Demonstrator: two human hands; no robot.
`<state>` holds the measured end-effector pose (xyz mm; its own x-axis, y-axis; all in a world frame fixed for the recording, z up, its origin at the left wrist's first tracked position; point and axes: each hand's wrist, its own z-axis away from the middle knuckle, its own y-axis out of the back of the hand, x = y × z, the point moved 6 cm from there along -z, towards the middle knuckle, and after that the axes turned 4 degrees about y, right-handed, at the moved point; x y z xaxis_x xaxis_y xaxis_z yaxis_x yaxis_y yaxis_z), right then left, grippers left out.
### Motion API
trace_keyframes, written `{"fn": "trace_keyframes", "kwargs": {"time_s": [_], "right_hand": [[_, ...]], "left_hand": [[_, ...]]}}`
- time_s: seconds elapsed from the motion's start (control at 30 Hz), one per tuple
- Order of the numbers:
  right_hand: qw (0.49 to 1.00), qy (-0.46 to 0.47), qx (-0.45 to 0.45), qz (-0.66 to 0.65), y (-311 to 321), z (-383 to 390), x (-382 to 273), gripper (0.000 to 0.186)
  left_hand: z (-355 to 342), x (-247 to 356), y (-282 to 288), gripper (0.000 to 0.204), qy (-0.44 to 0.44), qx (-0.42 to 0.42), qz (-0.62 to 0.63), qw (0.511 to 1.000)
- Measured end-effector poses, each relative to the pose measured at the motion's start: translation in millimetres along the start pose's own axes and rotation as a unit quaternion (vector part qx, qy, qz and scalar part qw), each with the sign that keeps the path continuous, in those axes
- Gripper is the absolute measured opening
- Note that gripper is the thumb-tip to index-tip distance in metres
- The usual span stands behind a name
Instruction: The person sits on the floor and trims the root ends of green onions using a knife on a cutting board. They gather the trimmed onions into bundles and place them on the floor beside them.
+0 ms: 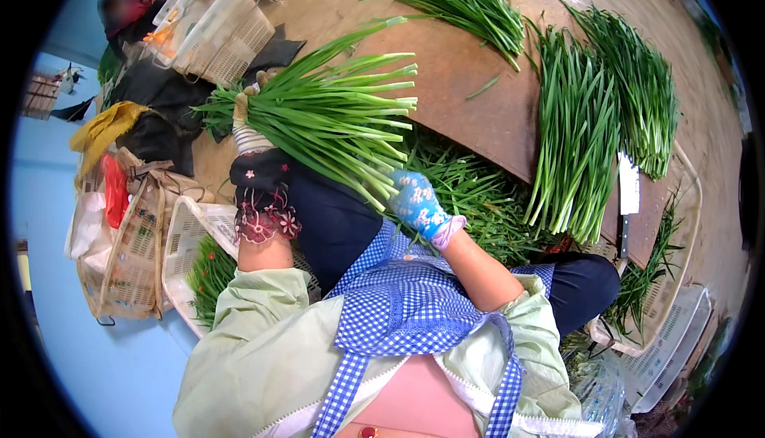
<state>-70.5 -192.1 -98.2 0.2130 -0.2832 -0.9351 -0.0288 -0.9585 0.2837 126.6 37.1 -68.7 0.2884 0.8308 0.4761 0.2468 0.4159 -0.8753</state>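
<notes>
A thick bunch of garlic chives lies across my left side, its pale cut ends fanned toward the middle and its leaf tips pointing left. My left hand, in a light glove, is closed round the leafy part. My right hand, in a blue flowered glove, is by the lower pale ends with its fingers curled; what they pinch, if anything, is hidden. Beneath the bunch and beside my right hand is a heap of loose green leaves. A knife with a wide blade and dark handle rests to the right.
A brown board spans the front. More chive bunches lie on it: one at the far side, two at the right. Plastic crates stand at far left and near left. A person is at the far left.
</notes>
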Motion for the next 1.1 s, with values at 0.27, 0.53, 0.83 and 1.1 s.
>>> {"fn": "trace_keyframes", "kwargs": {"time_s": [0.27,0.53,0.83,1.1], "right_hand": [[0.967,-0.077,-0.145,0.197,44.3,50.4,15.4,0.037],[0.968,-0.166,0.026,-0.188,49.8,-15.4,-30.0,0.037],[0.965,-0.19,0.104,-0.15,46.7,-2.6,-0.3,0.031],[0.993,0.001,0.116,0.008,51.3,-12.9,-13.5,0.031]], "left_hand": [[4.1,12.1,1.0,0.018,-0.021,0.007,0.002,1.0],[-1.4,-29.3,-29.0,0.018,-0.014,0.007,-0.038,0.999],[-0.3,-41.6,-37.7,0.015,0.018,0.028,-0.015,0.999],[-7.3,-41.9,-37.3,0.017,0.026,-0.019,-0.023,0.999]]}}
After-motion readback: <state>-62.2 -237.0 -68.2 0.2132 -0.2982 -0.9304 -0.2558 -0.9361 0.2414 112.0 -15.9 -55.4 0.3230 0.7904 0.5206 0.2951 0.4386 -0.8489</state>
